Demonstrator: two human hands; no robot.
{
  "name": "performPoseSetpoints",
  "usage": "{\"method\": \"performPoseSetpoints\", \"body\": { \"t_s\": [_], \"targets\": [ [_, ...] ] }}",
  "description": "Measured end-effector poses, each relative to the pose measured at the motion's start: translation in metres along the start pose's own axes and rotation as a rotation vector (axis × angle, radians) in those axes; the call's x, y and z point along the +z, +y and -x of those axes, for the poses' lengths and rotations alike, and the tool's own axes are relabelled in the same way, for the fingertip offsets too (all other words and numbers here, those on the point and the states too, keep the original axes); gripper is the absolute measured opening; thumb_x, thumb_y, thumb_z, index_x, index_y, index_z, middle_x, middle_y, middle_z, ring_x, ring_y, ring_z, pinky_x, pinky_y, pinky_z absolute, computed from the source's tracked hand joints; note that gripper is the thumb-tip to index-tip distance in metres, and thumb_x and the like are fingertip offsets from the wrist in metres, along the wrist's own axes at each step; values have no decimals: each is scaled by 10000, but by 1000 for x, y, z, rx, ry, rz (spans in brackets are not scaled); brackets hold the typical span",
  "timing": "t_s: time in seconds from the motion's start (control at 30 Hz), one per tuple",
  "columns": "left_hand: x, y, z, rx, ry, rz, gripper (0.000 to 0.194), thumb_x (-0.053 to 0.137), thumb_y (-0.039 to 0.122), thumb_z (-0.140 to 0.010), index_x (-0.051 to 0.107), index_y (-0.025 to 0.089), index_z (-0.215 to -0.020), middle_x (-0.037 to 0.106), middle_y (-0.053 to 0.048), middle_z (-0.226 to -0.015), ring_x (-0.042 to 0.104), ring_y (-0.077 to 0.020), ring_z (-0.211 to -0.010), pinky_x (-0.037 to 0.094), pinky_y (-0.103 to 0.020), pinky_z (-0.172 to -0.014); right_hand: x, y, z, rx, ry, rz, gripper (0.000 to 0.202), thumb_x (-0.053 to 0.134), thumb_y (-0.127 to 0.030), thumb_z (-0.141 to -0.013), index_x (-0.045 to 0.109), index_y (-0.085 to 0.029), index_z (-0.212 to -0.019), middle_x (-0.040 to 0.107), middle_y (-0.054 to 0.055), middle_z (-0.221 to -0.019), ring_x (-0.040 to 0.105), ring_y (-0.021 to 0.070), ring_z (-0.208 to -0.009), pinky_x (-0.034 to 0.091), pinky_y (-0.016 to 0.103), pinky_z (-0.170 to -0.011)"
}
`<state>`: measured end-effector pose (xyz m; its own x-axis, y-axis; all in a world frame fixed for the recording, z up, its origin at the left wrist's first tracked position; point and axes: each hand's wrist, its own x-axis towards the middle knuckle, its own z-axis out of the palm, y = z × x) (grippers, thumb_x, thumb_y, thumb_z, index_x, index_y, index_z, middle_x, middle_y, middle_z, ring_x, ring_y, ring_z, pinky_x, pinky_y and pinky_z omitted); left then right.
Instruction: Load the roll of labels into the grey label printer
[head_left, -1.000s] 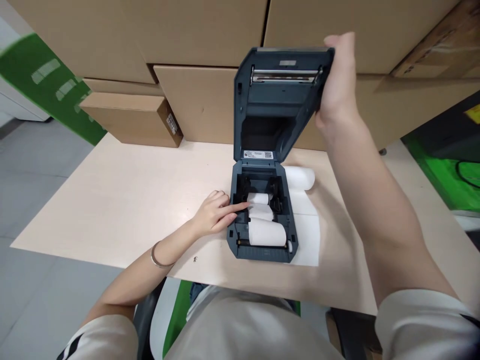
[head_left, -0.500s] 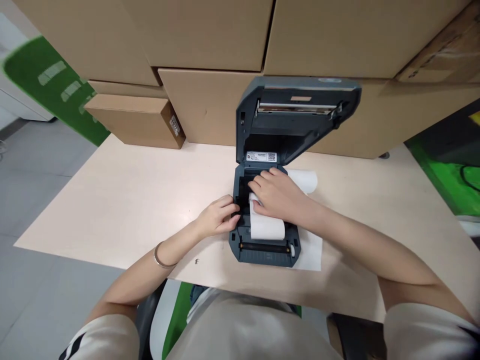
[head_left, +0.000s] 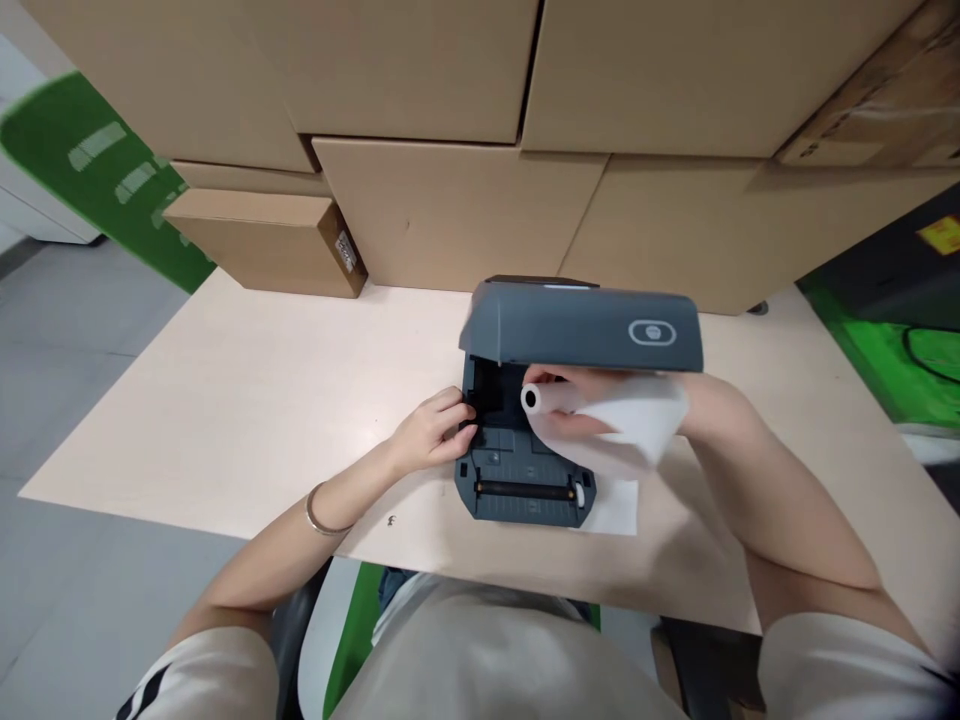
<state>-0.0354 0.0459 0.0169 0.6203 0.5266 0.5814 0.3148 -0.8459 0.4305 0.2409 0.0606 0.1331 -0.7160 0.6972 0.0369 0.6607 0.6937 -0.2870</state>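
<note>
A dark grey label printer (head_left: pixel 525 512) sits on the table, its lid (head_left: pixel 577 328) raised part way and leaning forward over the bay. My left hand (head_left: pixel 433 430) is closed on the printer's left edge, thumb and fingers curled at the rim. Under the lid, my right hand (head_left: pixel 579 380) grips a white paper roll (head_left: pixel 634 415) from the right side. The roll's dark core hole faces left and loose paper hangs below it, slightly blurred. The lid hides part of my right hand. A black roller (head_left: pixel 525 491) shows at the printer's front.
White paper (head_left: pixel 615 508) lies on the table (head_left: pixel 300 370) beside the printer's right side. Stacked cardboard boxes (head_left: pixel 450 210) form a wall behind. A smaller carton (head_left: pixel 259 245) stands at the back left. The table's front edge is close to my body.
The lid has swung down from upright to partly lowered. My right hand has lifted the paper roll out of the bay, up and right. My left hand stays in place.
</note>
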Motion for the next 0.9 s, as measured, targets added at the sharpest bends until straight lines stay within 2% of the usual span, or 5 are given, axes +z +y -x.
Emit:
{"method": "performPoseSetpoints", "body": {
  "t_s": [0.17,0.27,0.4,0.7,0.9],
  "targets": [
    [-1,0,-2,1,1,25,195,451,294,-1031,574,196,-915,473,-4,-754,496,-161,-674,434,-271,-590,-23,7,-10,75,-109,-123,276,633,-334,-816,667,-241,-1074,748,30,-1066,693,206,-864,521,315,-719],
    [-2,1,-2,-23,-20,40,196,456,289,-1020,580,195,-901,504,-16,-766,510,-168,-695,444,-280,-606,-35,10,-24,111,-56,-153,302,646,-309,-762,688,-226,-1050,748,30,-1057,681,206,-858,510,316,-723],
    [-3,0,-2,-55,-38,62,211,458,303,-1014,581,199,-876,509,-17,-753,514,-173,-693,452,-288,-613,-47,19,-35,77,22,-179,296,665,-374,-781,717,-207,-1019,757,56,-1067,692,216,-888,534,333,-743],
    [-2,-1,-3,-31,-21,69,228,436,313,-1023,564,202,-869,482,-10,-737,500,-165,-680,424,-283,-590,-47,51,-42,227,96,-235,313,708,-292,-702,731,-199,-999,762,48,-1023,709,240,-925,562,355,-776],
    [-1,-3,-2,-6,3,72,180,461,286,-1018,563,202,-895,486,-3,-744,499,-157,-672,421,-274,-590,-52,42,-25,223,110,-333,372,760,-447,-757,719,-213,-1043,756,55,-1038,706,249,-940,569,405,-852]
  ]
}}
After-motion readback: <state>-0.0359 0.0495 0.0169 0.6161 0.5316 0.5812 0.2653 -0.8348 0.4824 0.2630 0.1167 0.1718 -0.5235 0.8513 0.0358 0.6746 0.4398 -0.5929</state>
